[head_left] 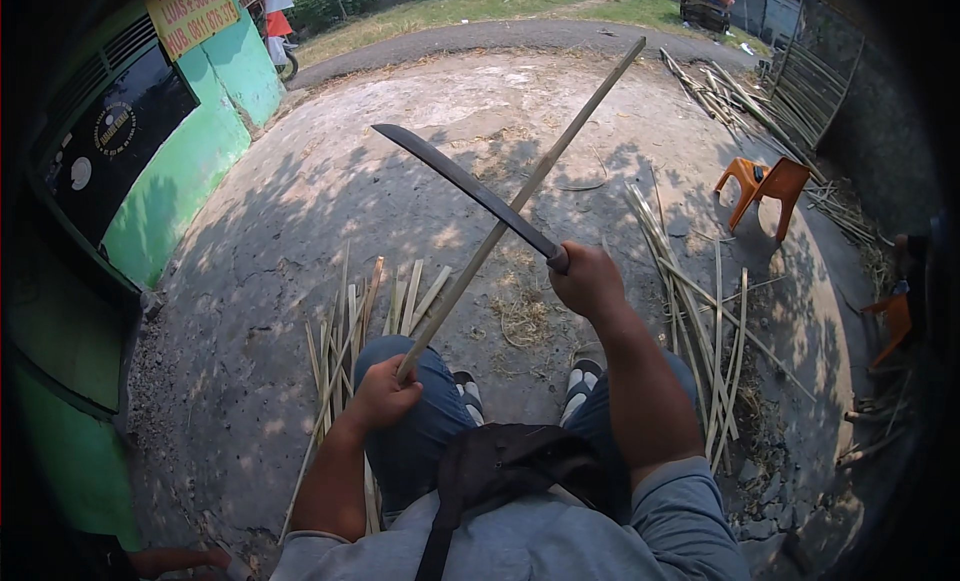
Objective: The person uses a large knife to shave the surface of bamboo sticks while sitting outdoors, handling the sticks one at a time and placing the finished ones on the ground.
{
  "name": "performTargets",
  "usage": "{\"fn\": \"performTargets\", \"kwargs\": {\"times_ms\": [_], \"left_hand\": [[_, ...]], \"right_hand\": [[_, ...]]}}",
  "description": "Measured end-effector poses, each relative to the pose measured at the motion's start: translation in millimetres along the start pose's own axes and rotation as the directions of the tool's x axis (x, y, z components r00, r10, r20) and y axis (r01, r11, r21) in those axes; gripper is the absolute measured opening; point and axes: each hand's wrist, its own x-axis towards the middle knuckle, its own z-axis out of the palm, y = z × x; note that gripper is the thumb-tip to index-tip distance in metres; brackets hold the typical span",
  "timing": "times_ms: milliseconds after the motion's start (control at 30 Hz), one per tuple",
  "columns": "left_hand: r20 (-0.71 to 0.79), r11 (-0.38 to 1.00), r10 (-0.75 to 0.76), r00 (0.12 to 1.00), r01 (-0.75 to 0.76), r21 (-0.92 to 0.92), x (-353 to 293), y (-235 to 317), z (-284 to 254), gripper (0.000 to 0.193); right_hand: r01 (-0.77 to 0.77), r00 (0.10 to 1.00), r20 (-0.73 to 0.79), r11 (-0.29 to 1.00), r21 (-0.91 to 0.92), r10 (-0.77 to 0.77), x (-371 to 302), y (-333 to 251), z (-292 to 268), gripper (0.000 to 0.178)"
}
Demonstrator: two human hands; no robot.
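My left hand (386, 389) is closed round the near end of a long bamboo strip (462, 281), which slants up and away to the right. In my right hand (590, 284) is the handle of a machete (455, 181), its dark curved blade pointing to the far left. Blade and strip cross in front of me; whether they touch I cannot tell. Loose bamboo strips (345, 331) lie by my left knee, and a second bunch of strips (715, 346) lies on the ground to my right.
An orange plastic chair (765, 186) stands at the right, near a pile of bamboo poles (740, 101). Thin shavings (525, 319) lie between my feet. A green wall (160, 211) runs along the left. At the lower left another person's arm (180, 561) shows.
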Motion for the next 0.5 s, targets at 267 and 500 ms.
{"fn": "performTargets", "kwargs": {"times_ms": [267, 500], "left_hand": [[-0.003, 0.999, -0.043, 0.999, 0.043, -0.026, 0.4, 5.9, -0.8, 0.018], [0.029, 0.999, -0.034, 0.999, 0.035, -0.010, -4.1, 2.1, -3.9, 0.018]], "right_hand": [[0.392, 0.895, 0.279, 0.911, -0.124, -0.347, -29.1, -55.1, 21.3, 0.016], [0.257, 0.966, 0.068, 0.960, -0.115, -0.251, -4.3, -14.9, 13.6, 0.018]]}}
